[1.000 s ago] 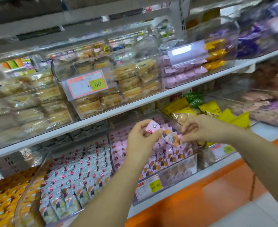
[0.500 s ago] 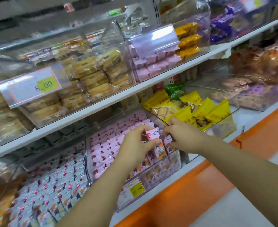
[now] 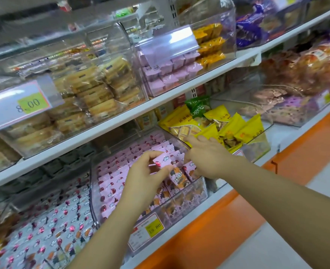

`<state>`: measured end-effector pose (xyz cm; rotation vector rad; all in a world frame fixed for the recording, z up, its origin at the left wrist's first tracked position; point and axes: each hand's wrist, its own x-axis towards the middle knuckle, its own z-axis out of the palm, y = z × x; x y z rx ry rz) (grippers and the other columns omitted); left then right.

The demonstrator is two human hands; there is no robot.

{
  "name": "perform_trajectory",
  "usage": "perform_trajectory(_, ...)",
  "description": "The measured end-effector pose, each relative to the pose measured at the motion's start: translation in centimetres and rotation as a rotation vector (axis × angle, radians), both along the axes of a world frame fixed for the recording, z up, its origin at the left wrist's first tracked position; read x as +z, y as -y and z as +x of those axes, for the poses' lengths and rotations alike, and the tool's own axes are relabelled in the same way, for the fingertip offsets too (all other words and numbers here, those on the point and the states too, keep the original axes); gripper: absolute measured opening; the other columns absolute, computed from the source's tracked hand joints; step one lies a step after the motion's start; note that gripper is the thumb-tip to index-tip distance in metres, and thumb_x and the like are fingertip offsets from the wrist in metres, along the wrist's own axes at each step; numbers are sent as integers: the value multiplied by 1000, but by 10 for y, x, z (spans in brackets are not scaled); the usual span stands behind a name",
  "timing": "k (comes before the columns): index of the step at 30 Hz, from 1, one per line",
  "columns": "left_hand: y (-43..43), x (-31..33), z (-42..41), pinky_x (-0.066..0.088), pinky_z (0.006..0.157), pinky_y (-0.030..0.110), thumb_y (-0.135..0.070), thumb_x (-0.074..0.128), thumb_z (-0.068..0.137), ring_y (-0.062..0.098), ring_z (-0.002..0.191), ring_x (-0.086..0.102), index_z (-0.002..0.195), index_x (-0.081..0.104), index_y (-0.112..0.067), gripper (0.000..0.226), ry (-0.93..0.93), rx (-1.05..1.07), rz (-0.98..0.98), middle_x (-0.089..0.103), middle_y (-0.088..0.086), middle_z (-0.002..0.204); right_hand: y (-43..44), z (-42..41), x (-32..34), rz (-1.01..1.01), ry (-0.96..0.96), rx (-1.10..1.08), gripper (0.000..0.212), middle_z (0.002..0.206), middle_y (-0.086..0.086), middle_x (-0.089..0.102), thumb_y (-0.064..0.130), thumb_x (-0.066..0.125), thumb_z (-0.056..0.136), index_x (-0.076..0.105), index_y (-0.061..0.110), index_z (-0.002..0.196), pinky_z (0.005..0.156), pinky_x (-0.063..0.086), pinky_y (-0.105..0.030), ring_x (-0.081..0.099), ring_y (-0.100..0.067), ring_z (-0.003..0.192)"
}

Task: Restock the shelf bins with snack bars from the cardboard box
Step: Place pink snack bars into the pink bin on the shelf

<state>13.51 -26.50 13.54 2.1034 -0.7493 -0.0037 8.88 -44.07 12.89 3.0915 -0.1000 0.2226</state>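
Observation:
A clear plastic bin [image 3: 204,188] on the lower shelf holds rows of pink-wrapped snack bars [image 3: 113,178]. My left hand [image 3: 143,180] hovers over the bin and pinches one pink snack bar [image 3: 163,160] between thumb and fingers. My right hand [image 3: 206,157] reaches into the right side of the same bin, fingers extended down among the upright bars; its fingertips are partly hidden by the packets. The cardboard box is out of view.
Left of the pink bin is a bin of white-wrapped bars [image 3: 49,235]. To the right stands a bin of yellow bags [image 3: 230,126]. The upper white shelf [image 3: 160,102] carries bins of cakes, pink packs and orange packs. Below runs an orange base panel [image 3: 228,220].
The view swung left and closer to the shelf. Both hands dropped from above the bin down to its bars, the right hand moving into the right-hand row; the left still pinches a bar.

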Motion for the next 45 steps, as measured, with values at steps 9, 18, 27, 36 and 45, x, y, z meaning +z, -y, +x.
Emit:
perform_trajectory(9,1,2,-5,40,60,0,-36,67,85,-26,77,47,116,47,-37,37,-40,-9,5,45,-29,98,2,9,0,20,-103,19,51,153,-10,11,36,68,85,53,26,133,105,30,-43,22,-31,137)
perform_trajectory(18,-9,-4,-10,37,87,16,-33,69,84,-3,104,51,112,50,-41,34,-21,-26,-73,48,-24,120,3,-4,-8,-61,94,106,47,152,-3,11,37,63,88,51,22,131,95,33,-37,31,-24,131)
perform_trajectory(27,10,-14,-8,49,74,15,-30,71,84,-2,84,58,100,52,-46,29,-71,-60,-88,56,-24,91,-5,14,-12,-44,160,72,27,138,-4,29,15,56,89,62,21,114,82,29,-34,42,-23,120)
perform_trajectory(36,39,-14,-6,35,54,12,-29,71,84,5,63,47,99,52,-32,24,-29,-110,119,52,-7,74,41,-7,7,566,171,66,27,98,7,63,20,70,83,66,27,108,61,39,-11,58,-6,76)
perform_trajectory(45,48,-5,-6,37,58,18,-31,74,80,2,69,49,83,46,-36,29,117,-119,320,51,-18,77,39,-9,5,700,92,136,18,84,6,61,14,75,77,66,23,89,52,36,-5,49,18,56)
